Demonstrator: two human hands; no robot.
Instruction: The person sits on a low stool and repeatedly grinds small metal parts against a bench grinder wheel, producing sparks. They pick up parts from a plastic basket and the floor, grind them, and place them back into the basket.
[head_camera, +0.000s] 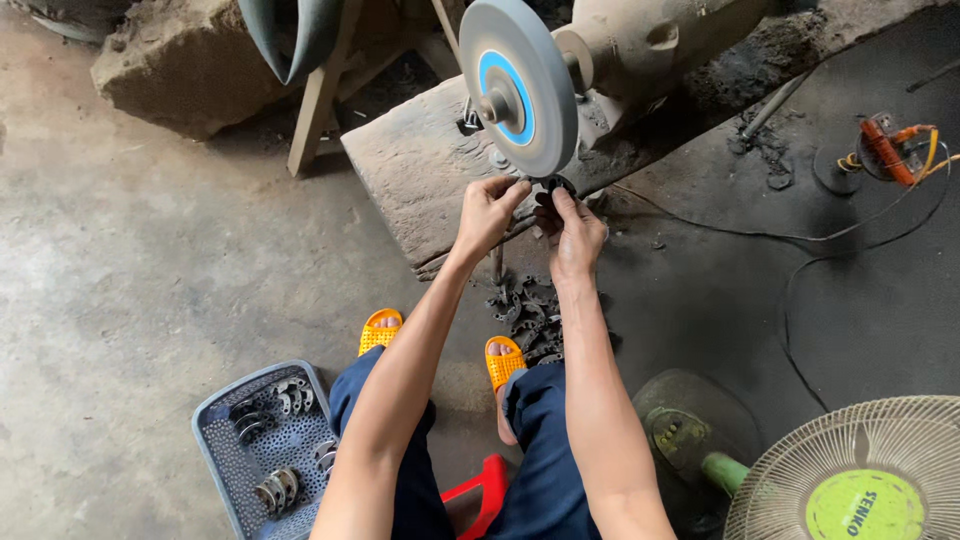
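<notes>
Both hands up at the bottom edge of the grinding wheel (520, 85). Left hand (487, 212) pinched together on one end of a small dark curved metal part (553, 186), right hand (574, 232) clamped on the other end, thumb pressing on top. Looked like a two-handed grip to keep the piece steady against the rim, though hard to say if it actually touched the stone.

Wheel itself grey with a blue ring round the hub, mounted on a grimy motor housing (640, 45) sitting at the near edge of a worn wooden block (420, 170). Pile of similar dark parts (530, 315) dumped on the concrete floor (120, 250) right below the block's near corner, just past the orange sandals (381, 329), probably so each one could be grabbed or dropped without getting up.

Grey perforated plastic basket (232, 450) by the left knee, a few shinier curved pieces (275, 488) inside, kept apart from the dark pile. Bit of a red stool (480, 495) showing between the legs in blue trousers.

Off to the right: a floor fan (850, 480) with a green centre at the bottom corner, angled up toward the seat, and black cable (800, 290) snaking across the floor to an orange-wired gadget (890, 148). Big stone chunk (180, 60) at the far left.
</notes>
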